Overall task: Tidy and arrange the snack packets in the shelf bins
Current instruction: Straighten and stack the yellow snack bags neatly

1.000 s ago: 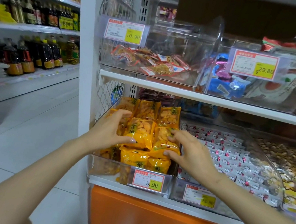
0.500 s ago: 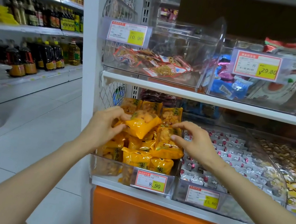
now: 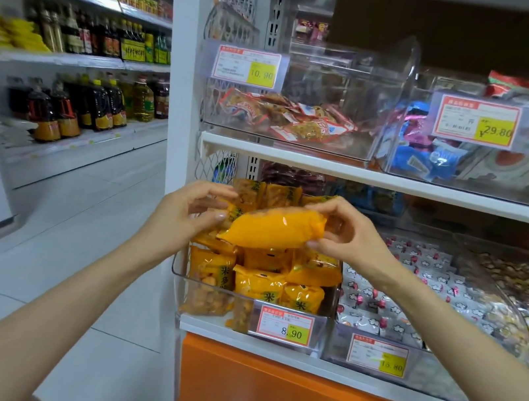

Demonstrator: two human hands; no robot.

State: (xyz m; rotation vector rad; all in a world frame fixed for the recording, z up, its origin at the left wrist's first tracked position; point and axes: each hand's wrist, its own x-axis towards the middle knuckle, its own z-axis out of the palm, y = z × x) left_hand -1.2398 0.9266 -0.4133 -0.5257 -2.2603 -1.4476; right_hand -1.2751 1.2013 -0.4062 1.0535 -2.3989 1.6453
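An orange-yellow snack packet [image 3: 274, 228] is lifted above the clear lower-shelf bin [image 3: 206, 295], its plain back turned toward me. My left hand [image 3: 184, 215] pinches its left end and my right hand [image 3: 345, 230] pinches its right end. Below it the bin holds several more yellow packets [image 3: 260, 283] standing in rows, some leaning. A price tag reading 8.90 [image 3: 285, 325] is clipped to the bin's front.
To the right are a bin of small white packets [image 3: 414, 293] and one of brown sweets [image 3: 526, 287]. The upper shelf [image 3: 364, 174] carries clear bins of red-orange packets [image 3: 290, 117] and blue ones [image 3: 429, 157]. On the left, an aisle floor [image 3: 53, 236] and bottle shelves [image 3: 82, 95].
One yellow packet has been lifted out of the rows in the bin. Both hands rose with it, and it now hangs between them with its back facing me.
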